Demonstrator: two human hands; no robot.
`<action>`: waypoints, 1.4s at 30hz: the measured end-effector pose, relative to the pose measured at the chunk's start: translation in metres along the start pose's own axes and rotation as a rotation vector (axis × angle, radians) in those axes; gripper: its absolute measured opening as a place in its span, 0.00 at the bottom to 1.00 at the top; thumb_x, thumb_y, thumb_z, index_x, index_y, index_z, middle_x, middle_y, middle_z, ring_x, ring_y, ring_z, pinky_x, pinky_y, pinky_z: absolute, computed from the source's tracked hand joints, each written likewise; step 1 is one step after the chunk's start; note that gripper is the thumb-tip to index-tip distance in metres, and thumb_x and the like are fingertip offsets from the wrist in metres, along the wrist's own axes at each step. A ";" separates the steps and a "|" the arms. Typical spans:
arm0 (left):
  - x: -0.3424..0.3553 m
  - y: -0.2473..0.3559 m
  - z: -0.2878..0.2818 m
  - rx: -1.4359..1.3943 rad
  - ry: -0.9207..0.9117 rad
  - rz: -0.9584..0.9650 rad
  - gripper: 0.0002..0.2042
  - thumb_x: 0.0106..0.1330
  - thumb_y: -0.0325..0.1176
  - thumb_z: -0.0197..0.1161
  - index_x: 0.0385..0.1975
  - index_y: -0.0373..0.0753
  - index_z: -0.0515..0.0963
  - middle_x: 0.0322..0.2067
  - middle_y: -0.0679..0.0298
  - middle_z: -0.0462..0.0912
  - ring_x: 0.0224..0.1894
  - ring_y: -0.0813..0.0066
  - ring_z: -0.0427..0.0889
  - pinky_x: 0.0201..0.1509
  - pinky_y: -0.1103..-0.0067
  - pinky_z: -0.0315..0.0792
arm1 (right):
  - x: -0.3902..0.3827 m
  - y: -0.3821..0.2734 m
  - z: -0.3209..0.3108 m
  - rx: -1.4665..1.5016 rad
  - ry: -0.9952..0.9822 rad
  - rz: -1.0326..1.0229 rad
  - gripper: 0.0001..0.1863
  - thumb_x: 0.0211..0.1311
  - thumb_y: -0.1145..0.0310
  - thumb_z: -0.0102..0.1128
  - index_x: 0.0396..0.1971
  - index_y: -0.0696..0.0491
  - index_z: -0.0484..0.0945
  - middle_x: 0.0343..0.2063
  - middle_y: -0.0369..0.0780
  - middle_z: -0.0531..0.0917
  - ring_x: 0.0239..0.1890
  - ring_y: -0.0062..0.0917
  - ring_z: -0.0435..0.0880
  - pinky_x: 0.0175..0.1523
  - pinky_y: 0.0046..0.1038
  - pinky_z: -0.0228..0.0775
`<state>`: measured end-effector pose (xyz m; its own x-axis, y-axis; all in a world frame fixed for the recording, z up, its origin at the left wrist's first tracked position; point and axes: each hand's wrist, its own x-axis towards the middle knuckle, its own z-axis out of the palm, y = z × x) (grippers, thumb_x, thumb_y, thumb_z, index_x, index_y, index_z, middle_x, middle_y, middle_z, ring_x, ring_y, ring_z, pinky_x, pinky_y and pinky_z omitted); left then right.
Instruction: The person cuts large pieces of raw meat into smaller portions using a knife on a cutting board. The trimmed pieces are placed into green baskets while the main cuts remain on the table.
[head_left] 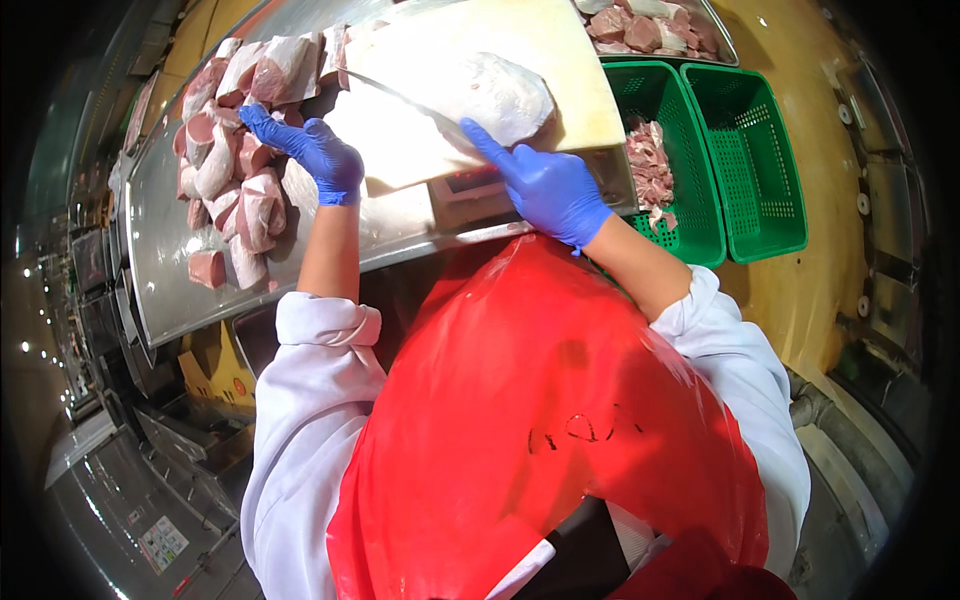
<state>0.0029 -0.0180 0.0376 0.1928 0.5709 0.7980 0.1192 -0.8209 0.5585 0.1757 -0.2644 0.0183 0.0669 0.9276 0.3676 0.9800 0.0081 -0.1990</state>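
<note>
My right hand, in a blue glove, is closed on a knife, its index finger stretched along it and its handle hidden in the palm. The thin blade points left over the white cutting board. Just beyond that fingertip lies a large meat piece with a pale fat layer. My left hand, also gloved in blue, is open, fingers reaching left against a heap of cut meat pieces. Whether its fingertips press on a piece is hard to make out.
The metal table carries the board and the heap. A device with a red display sits under the board's near edge. At right stand a green basket with meat trimmings, another green basket, and a metal tray of meat.
</note>
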 end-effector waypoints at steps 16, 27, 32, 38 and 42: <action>-0.082 0.023 0.016 0.066 -0.082 -0.174 0.27 0.68 0.34 0.61 0.65 0.33 0.64 0.61 0.55 0.69 0.65 0.62 0.66 0.71 0.65 0.56 | -0.114 0.006 -0.064 -0.011 -0.458 0.129 0.49 0.57 0.79 0.55 0.79 0.37 0.50 0.17 0.42 0.74 0.14 0.37 0.77 0.19 0.40 0.70; -0.105 0.051 0.041 0.401 -0.313 -0.218 0.04 0.51 0.36 0.67 0.20 0.47 0.80 0.19 0.68 0.80 0.31 0.62 0.80 0.44 0.64 0.66 | -0.101 0.015 -0.085 0.280 -0.023 0.269 0.38 0.67 0.70 0.58 0.77 0.39 0.58 0.25 0.42 0.81 0.20 0.38 0.80 0.28 0.38 0.75; -0.108 0.043 0.027 0.325 -0.306 -0.241 0.04 0.52 0.34 0.67 0.19 0.46 0.81 0.20 0.66 0.82 0.31 0.61 0.81 0.43 0.64 0.68 | -0.014 -0.024 -0.030 0.163 0.062 0.149 0.40 0.66 0.71 0.56 0.77 0.39 0.57 0.25 0.41 0.82 0.19 0.37 0.81 0.27 0.38 0.76; -0.104 0.044 0.025 0.299 -0.343 -0.275 0.04 0.53 0.34 0.70 0.20 0.43 0.83 0.21 0.65 0.84 0.31 0.64 0.82 0.43 0.67 0.72 | 0.028 -0.045 -0.009 0.011 -0.293 0.172 0.45 0.62 0.73 0.55 0.79 0.44 0.49 0.24 0.45 0.82 0.22 0.40 0.85 0.26 0.42 0.78; -0.100 0.042 0.019 0.300 -0.335 -0.242 0.05 0.51 0.34 0.68 0.18 0.46 0.81 0.20 0.64 0.82 0.29 0.59 0.81 0.41 0.64 0.70 | -0.011 -0.057 -0.038 -0.012 -0.477 0.245 0.47 0.62 0.74 0.55 0.80 0.43 0.44 0.24 0.48 0.82 0.21 0.43 0.84 0.26 0.44 0.77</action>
<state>0.0068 -0.1097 -0.0230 0.4208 0.7502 0.5100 0.4640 -0.6611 0.5896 0.1260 -0.2892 0.0606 0.2045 0.9684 -0.1425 0.9486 -0.2320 -0.2153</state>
